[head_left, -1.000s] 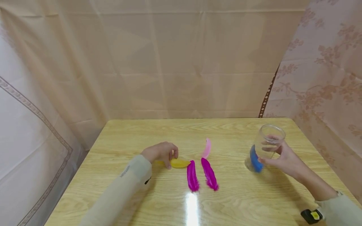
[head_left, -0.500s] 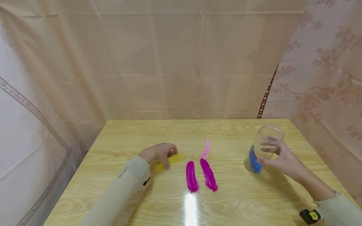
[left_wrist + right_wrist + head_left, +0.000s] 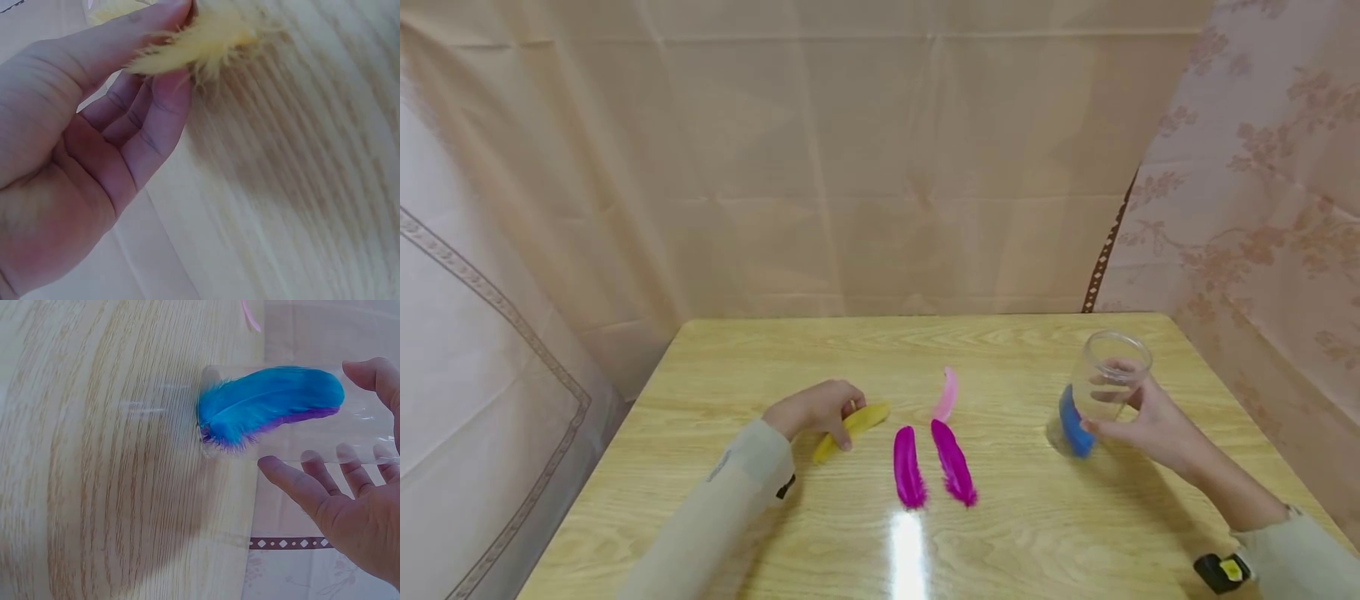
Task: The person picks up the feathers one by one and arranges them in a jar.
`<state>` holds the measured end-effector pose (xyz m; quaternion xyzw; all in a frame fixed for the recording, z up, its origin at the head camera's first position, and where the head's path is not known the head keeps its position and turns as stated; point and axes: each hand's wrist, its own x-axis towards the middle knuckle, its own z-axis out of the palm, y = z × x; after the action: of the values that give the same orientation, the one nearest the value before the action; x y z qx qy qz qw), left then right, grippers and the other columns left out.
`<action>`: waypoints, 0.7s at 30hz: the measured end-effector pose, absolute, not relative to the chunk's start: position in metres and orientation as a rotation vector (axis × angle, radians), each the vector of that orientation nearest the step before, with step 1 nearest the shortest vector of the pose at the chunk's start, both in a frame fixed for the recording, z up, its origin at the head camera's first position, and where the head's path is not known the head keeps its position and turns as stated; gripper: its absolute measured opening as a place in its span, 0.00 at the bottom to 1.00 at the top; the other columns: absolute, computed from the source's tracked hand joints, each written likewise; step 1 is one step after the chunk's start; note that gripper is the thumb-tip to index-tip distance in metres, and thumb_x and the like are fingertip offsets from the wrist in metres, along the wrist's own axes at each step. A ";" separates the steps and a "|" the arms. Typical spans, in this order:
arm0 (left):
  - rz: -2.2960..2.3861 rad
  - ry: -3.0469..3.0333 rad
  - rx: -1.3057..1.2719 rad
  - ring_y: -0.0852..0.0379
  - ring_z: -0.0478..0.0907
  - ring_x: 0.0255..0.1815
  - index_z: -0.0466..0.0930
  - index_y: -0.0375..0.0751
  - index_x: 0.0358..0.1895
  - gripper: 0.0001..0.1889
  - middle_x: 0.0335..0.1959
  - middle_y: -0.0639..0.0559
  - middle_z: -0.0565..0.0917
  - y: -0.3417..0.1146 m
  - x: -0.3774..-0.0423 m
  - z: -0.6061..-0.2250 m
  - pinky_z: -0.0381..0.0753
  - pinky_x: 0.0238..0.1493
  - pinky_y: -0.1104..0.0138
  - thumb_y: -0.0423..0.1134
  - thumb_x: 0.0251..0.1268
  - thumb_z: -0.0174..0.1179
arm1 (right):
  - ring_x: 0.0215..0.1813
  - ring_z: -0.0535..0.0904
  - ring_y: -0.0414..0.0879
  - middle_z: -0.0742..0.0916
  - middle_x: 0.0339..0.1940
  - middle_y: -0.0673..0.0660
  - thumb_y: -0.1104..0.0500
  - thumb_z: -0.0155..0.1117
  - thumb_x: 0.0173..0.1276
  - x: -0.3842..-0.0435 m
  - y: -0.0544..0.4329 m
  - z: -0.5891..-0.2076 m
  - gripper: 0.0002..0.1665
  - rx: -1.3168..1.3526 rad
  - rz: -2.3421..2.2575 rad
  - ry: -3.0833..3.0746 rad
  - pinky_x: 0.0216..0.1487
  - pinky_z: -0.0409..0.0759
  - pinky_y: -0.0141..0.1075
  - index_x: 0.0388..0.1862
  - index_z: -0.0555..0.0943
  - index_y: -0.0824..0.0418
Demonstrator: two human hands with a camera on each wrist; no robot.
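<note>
My left hand (image 3: 822,411) pinches a yellow feather (image 3: 867,418) between thumb and fingers, low over the left-centre of the table; its fluffy end (image 3: 219,40) shows in the left wrist view. At the right, my right hand (image 3: 1157,423) grips a clear, open-topped jar (image 3: 1118,335), fingers and thumb around its side. Inside the jar stand a blue feather (image 3: 275,394) and a purple feather (image 3: 306,416), partly hidden behind the blue one. Between the hands lie two magenta feathers, one on the left (image 3: 909,468) and one on the right (image 3: 953,462), with a pale pink feather (image 3: 947,394) behind them.
The wood-grain table (image 3: 760,350) carries all of these things. A beige cloth (image 3: 880,167) hangs behind its far edge, and a floral cloth (image 3: 1285,217) hangs at the right. A bright light reflection lies on the tabletop near the front.
The yellow feather, flat beside the left magenta feather a second ago, has been drawn leftward and turned aslant in my left hand. My right hand and the jar have stayed put.
</note>
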<state>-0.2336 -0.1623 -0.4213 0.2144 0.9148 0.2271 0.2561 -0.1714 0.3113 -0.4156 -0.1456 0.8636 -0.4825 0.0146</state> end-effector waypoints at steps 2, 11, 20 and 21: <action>0.646 2.481 0.581 0.58 0.72 0.33 0.81 0.43 0.41 0.19 0.30 0.51 0.78 -0.164 -0.233 -0.422 0.76 0.39 0.66 0.28 0.47 0.80 | 0.55 0.76 0.28 0.70 0.68 0.69 0.61 0.75 0.65 -0.172 0.313 -0.415 0.55 -0.455 -1.504 2.680 0.45 0.82 0.31 0.77 0.48 0.70; 0.680 2.496 0.619 0.57 0.73 0.33 0.81 0.43 0.41 0.18 0.31 0.53 0.78 -0.168 -0.230 -0.425 0.77 0.39 0.64 0.30 0.49 0.80 | 0.55 0.76 0.29 0.70 0.68 0.70 0.61 0.75 0.66 -0.171 0.313 -0.416 0.54 -0.461 -1.513 2.678 0.46 0.83 0.34 0.77 0.48 0.69; 0.684 2.544 0.684 0.56 0.77 0.36 0.82 0.40 0.48 0.21 0.35 0.54 0.80 -0.169 -0.230 -0.419 0.81 0.43 0.63 0.33 0.51 0.79 | 0.56 0.76 0.28 0.71 0.67 0.67 0.62 0.75 0.65 -0.172 0.313 -0.416 0.53 -0.468 -1.499 2.693 0.50 0.83 0.41 0.76 0.49 0.67; 0.705 2.548 0.692 0.56 0.78 0.37 0.82 0.39 0.49 0.21 0.36 0.54 0.81 -0.169 -0.231 -0.417 0.82 0.44 0.63 0.33 0.52 0.79 | 0.56 0.76 0.28 0.70 0.68 0.68 0.62 0.75 0.65 -0.172 0.313 -0.416 0.53 -0.470 -1.500 2.688 0.49 0.83 0.41 0.76 0.49 0.67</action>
<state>-0.2312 -0.1688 -0.4168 0.2478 0.9129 0.2528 0.2031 -0.1718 0.3129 -0.4159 -0.1509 0.8631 -0.4818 0.0140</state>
